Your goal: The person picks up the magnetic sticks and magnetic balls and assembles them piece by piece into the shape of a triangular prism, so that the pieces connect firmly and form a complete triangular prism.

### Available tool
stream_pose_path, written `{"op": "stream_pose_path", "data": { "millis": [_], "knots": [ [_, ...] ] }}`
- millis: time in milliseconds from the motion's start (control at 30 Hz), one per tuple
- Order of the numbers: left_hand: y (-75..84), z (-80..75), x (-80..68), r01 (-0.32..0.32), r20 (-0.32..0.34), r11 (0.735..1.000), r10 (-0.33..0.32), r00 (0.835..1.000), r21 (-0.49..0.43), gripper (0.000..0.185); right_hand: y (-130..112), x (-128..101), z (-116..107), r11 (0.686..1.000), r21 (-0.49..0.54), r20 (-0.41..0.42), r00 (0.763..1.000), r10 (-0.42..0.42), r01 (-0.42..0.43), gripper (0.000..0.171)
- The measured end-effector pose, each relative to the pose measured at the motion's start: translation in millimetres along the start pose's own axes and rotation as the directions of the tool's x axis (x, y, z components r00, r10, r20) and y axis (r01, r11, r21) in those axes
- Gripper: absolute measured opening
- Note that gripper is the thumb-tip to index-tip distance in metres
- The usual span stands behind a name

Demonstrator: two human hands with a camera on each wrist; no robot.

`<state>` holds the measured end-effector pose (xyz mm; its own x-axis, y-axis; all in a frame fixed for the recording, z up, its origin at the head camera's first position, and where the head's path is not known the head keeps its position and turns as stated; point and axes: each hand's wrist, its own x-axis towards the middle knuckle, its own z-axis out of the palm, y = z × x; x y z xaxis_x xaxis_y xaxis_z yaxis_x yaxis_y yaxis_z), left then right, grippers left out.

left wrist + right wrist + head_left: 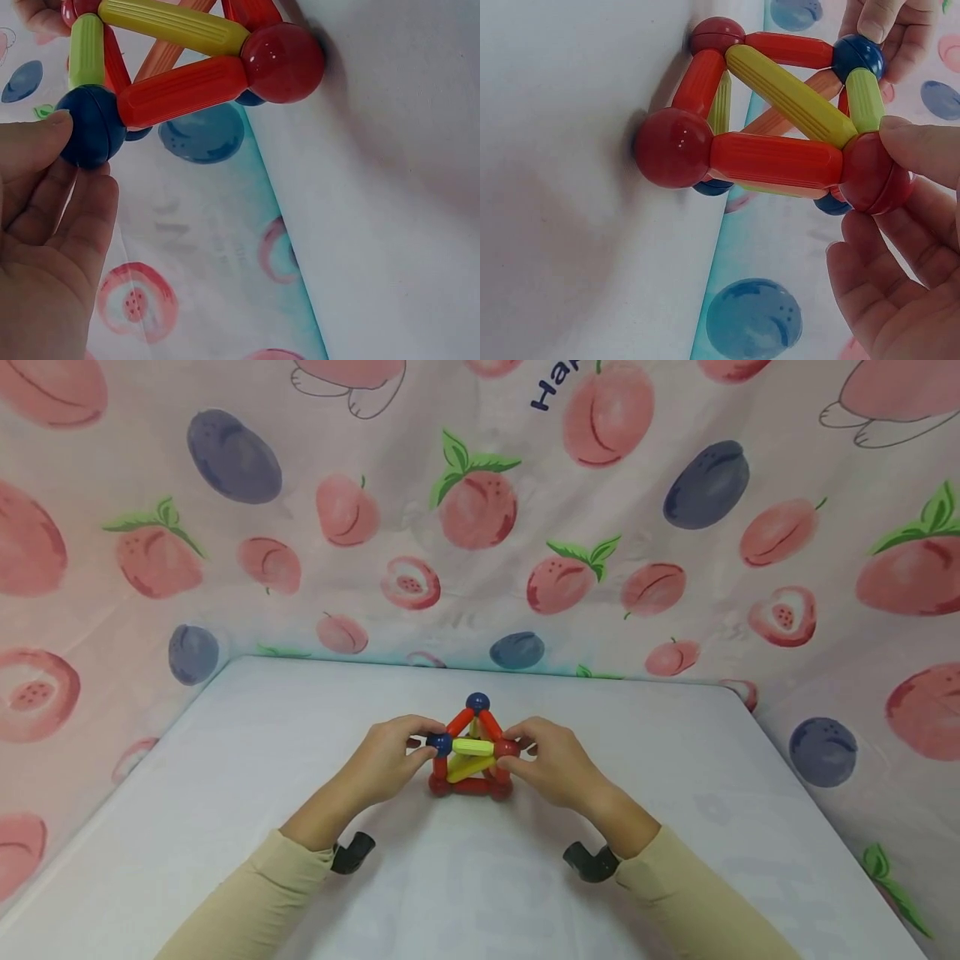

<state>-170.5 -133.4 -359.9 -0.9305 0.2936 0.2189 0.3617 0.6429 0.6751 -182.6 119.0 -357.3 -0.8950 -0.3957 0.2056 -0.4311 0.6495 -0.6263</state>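
Observation:
A house-shaped frame of magnetic rods and balls stands on the white table (465,877), its lower red balls (440,784) seemingly touching the top. My left hand (386,758) pinches the upper left blue ball (91,126) between thumb and fingers. On the other side, the upper right red ball (874,174) is pinched by my right hand (558,764). A light green rod (473,747) joins these two balls. Below it a yellow rod (791,94) slants across the front face. Red rods (460,722) rise to a blue ball (477,702) at the peak. The frame's back is partly hidden.
A fruit-printed cloth (465,585) hangs behind the table and along both its sides. Black curved pieces (354,853) are worn at both wrists, near the beige sleeves (247,893).

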Motion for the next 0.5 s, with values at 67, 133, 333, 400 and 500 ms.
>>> {"op": "stream_pose_path", "data": {
  "millis": [67,133,333,400,500],
  "knots": [
    [0.8,0.1,-0.1,-0.004,-0.003,1.000,0.004,1.000,0.004,0.028,-0.3,-0.4,-0.4,1.000,0.000,0.001,1.000,0.008,-0.008,0.032],
    [1.5,0.4,-0.2,-0.014,-0.010,1.000,0.014,1.000,0.008,0.027,-0.2,-0.6,-0.6,1.000,0.000,0.000,1.000,0.010,-0.010,0.032],
    [0.1,0.6,-0.4,-0.022,-0.010,1.000,0.022,1.000,-0.001,0.029,1.6,-0.5,-0.4,1.000,-0.009,-0.009,1.000,-0.015,0.015,0.031],
    [-2.4,0.4,-0.2,-0.009,0.002,1.000,0.009,1.000,-0.011,0.033,2.2,-0.4,-0.1,1.000,-0.003,-0.009,1.000,-0.014,0.014,0.031],
    [-5.5,0.1,0.1,0.019,0.019,1.000,-0.018,1.000,-0.024,0.038,2.9,-0.2,0.5,1.000,0.003,-0.005,1.000,-0.012,0.012,0.031]
  ]
}}
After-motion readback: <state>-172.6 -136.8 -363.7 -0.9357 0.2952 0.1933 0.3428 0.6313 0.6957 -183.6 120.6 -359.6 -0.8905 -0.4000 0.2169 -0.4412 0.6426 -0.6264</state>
